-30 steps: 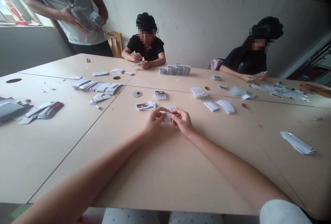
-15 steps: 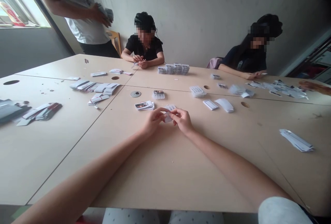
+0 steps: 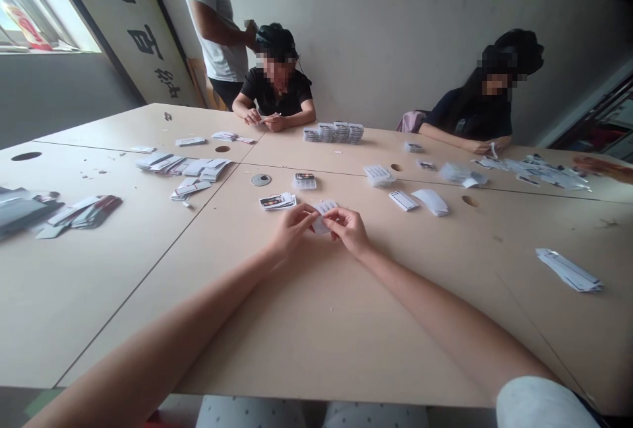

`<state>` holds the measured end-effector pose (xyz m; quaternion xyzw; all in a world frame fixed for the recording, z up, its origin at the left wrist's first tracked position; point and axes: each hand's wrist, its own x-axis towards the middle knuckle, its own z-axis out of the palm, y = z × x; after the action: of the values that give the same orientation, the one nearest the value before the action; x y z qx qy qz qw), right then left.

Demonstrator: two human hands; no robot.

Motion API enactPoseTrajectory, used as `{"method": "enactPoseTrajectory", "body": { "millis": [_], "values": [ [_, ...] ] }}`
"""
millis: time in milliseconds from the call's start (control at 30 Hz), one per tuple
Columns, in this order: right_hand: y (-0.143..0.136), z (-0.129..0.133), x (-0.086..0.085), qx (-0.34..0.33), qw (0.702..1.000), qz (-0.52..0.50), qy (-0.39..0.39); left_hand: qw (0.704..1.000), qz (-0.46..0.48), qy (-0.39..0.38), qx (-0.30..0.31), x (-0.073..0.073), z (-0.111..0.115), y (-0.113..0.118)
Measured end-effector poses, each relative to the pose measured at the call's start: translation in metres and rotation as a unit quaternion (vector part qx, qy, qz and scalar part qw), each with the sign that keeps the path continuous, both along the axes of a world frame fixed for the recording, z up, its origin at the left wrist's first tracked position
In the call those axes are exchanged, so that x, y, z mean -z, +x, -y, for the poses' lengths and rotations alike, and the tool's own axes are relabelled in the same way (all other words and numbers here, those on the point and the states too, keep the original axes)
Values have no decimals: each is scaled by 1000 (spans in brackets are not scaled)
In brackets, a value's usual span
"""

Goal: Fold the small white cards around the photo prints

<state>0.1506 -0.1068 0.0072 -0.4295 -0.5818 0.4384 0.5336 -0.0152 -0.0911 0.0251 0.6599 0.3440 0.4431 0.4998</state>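
Observation:
Between my two hands is a small white card (image 3: 321,224), low over the table's middle. My left hand (image 3: 295,229) pinches its left side and my right hand (image 3: 347,227) pinches its right side. Just beyond my fingers lies a clear tray of small white pieces (image 3: 325,206), partly hidden. A pile of dark-printed cards (image 3: 277,202) rests left of my left hand. Behind that stands a clear box with a dark card on top (image 3: 304,181). To the right are a white card with a dark border (image 3: 403,201) and a fanned white stack (image 3: 431,202).
Stacked clear boxes (image 3: 333,132) stand near the far edge. Card piles (image 3: 182,167) cover the left side of the table (image 3: 316,322); a strip stack (image 3: 568,270) lies right. Two people sit opposite, handling small items, and one person (image 3: 215,19) stands behind.
The standing person has moved to the right, behind the seated person. My hands stay nearly in place, with more of the card showing. The seated people's hands have shifted slightly.

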Motion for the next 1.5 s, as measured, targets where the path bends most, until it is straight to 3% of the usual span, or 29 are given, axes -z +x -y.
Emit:
{"method": "enactPoseTrajectory", "body": {
  "millis": [433,700,1133,1333,1500],
  "values": [
    [-2,1,2,5,1000,24,17,997,-58,22,-51,1,-3,-3],
    [-4,4,3,27,998,30,43,997,-3,-54,-47,1,-3,-2],
    [-4,9,0,51,995,52,73,996,-22,-8,-83,0,-1,-1],
    [-4,11,-2,62,993,52,88,987,-77,66,-125,5,-5,-4],
    [-5,11,-2,57,994,53,74,980,-118,115,-108,-2,3,-3]
  ]
}}
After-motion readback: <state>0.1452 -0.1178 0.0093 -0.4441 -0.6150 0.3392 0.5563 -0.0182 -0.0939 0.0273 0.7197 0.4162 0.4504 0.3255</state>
